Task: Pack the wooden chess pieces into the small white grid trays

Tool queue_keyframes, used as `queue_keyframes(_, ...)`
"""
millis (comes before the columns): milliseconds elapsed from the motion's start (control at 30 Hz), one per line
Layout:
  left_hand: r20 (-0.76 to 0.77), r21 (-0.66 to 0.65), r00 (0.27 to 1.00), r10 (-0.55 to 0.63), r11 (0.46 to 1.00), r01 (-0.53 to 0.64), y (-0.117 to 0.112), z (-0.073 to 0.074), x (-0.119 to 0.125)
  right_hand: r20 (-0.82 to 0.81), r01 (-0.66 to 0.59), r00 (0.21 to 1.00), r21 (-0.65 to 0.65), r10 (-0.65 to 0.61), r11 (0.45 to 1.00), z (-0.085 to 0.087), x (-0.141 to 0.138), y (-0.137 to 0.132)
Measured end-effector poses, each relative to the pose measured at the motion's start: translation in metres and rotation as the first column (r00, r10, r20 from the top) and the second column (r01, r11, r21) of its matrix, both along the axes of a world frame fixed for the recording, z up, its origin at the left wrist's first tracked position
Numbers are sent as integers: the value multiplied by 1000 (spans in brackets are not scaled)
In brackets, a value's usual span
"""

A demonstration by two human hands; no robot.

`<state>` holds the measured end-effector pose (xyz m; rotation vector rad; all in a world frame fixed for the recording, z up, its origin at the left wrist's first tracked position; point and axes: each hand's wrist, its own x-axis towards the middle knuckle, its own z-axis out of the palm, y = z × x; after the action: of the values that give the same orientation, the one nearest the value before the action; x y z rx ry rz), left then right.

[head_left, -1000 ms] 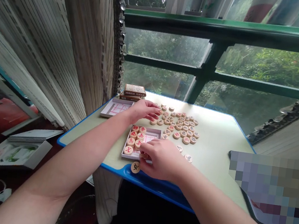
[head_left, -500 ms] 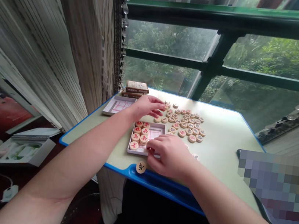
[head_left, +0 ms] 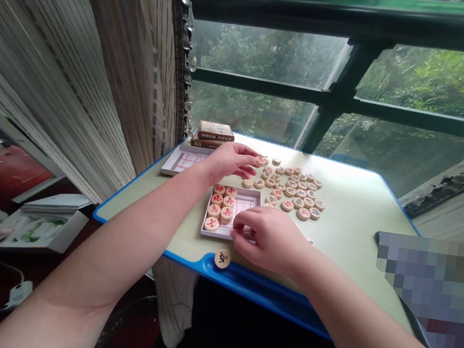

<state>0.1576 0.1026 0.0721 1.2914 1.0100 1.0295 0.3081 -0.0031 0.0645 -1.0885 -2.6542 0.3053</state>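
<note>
Over the far side of the small table, my left hand (head_left: 234, 160) reaches out with its fingers apart, the tips beside a red-marked xiangqi piece (head_left: 262, 161). My right hand (head_left: 269, 234) is at the near right side of a shallow white box (head_left: 245, 206), fingers loosely curled and thumb apart, with no piece visible in them. Two columns of red-marked pieces (head_left: 227, 212) fill the box's left part. One black-marked piece (head_left: 222, 258) lies at the table's front edge. Many round pieces (head_left: 290, 191) are spread beyond the box; my right hand hides some.
A second shallow white tray (head_left: 169, 166) sits at the far left, partly behind my left arm. Behind it are stacked small boxes (head_left: 216, 131). A blue groove (head_left: 258, 293) runs along the table's front. A window and curtain border the table; a blurred dark item lies at right.
My right hand has opened its thumb and finger slightly at the box's side. My left hand stays near the far pieces. The view has shifted a little.
</note>
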Motion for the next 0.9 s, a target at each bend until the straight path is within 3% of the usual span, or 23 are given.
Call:
queue_keyframes(267,-2,12,1000,-11,1000,11,4,-4,-1,-60,-31,998,-183,21,983,3,5,6)
queue_keyframes(500,-29,19,1000,-11,1000,12,4,-3,-1,-128,-120,987,-163,99,979,4,11,10)
queue_keyframes(667,-38,31,999,-19,999,20,4,-3,-2,-156,-52,987,-91,37,995,0,13,12)
queue_keyframes(800,-43,31,999,-21,999,22,4,-4,-3,-85,-16,996,9,16,1000,-6,13,13)
queue_keyframes(900,-33,47,999,-22,999,23,5,-4,-3,-79,-60,995,-73,54,996,-4,13,14)
